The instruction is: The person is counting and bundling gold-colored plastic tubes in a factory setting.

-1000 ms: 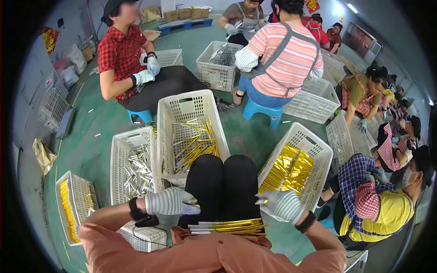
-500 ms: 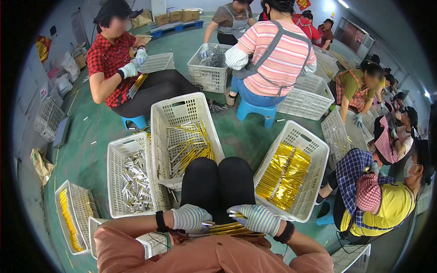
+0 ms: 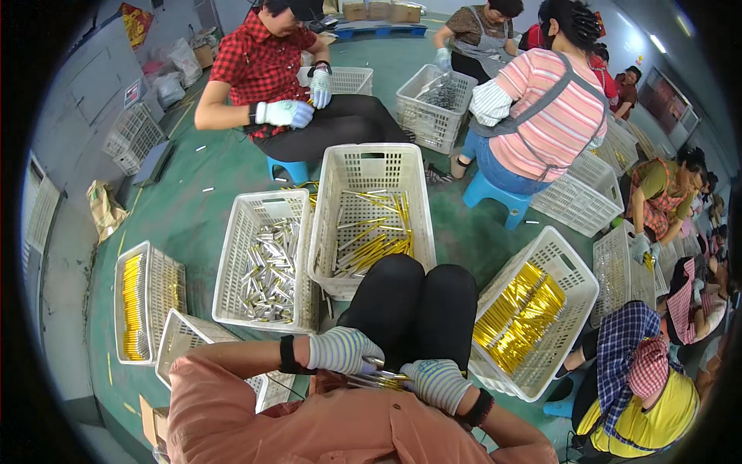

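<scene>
Both my hands, in striped gloves, are close together over my lap. My left hand [image 3: 342,349] is closed round slim metallic tubes whose silver ends stick out past the fingers. Against the other side of the same small bundle of gold and silver tubes [image 3: 379,380], my right hand [image 3: 440,383] is closed too. The bundle lies at my waist, partly hidden by the gloves. Just beyond my knees stands a white crate [image 3: 371,174] with loose gold and silver tubes [image 3: 375,232] in it.
Left of that crate, another crate [image 3: 232,255] holds short silver tubes [image 3: 272,271]. A crate [image 3: 576,290] at my right is filled with gold tubes [image 3: 519,313]. At far left stands a crate of stacked gold tubes [image 3: 135,309]. Several gloved co-workers sit around, one in red check [image 3: 263,62] ahead left.
My view has swung left, so the crates and people appear further right. My hands have come closer together round the tubes. The co-worker in red check has lowered both hands to the lap.
</scene>
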Motion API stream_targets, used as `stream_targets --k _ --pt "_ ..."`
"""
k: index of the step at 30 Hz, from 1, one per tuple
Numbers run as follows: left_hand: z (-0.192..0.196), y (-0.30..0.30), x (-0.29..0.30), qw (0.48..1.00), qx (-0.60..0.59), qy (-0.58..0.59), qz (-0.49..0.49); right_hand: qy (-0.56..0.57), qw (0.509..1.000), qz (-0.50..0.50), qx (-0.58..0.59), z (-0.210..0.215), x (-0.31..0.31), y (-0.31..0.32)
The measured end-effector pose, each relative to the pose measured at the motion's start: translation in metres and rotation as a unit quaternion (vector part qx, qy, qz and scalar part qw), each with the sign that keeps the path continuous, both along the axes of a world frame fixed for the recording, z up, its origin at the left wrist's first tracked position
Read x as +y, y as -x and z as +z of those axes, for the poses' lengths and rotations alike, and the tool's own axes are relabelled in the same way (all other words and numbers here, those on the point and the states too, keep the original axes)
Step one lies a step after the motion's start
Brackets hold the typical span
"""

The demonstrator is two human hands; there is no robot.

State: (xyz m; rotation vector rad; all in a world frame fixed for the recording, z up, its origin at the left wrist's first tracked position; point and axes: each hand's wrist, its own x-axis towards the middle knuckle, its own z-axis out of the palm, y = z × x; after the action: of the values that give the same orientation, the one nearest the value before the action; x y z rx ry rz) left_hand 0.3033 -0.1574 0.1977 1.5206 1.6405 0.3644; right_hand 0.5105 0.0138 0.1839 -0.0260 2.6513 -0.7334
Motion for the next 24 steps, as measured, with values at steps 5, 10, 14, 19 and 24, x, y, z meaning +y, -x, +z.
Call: stream_targets --k 5,10,14,19,24 --pt "-0.008 -0.005 -0.002 0.999 0.014 0.015 -0.038 -0.006 1.0 0.012 0.025 0.008 0.005 0.007" --pt "0.004 0.0 0.01 0.979 0.057 -0.174 -0.087 0.002 0.995 -0.026 0.099 0.052 0.016 0.002" --pt "0.023 0.005 0.024 0.934 0.182 -0.251 -0.176 0.048 0.988 -0.047 0.138 0.044 0.028 0.002" --pt "0.031 0.006 0.036 0.918 0.224 -0.266 -0.194 0.168 0.968 -0.182 0.039 0.042 0.025 -0.008" --pt "0.046 0.003 0.034 0.95 0.145 -0.193 -0.2 0.122 0.984 -0.13 -0.002 0.059 0.013 -0.01"
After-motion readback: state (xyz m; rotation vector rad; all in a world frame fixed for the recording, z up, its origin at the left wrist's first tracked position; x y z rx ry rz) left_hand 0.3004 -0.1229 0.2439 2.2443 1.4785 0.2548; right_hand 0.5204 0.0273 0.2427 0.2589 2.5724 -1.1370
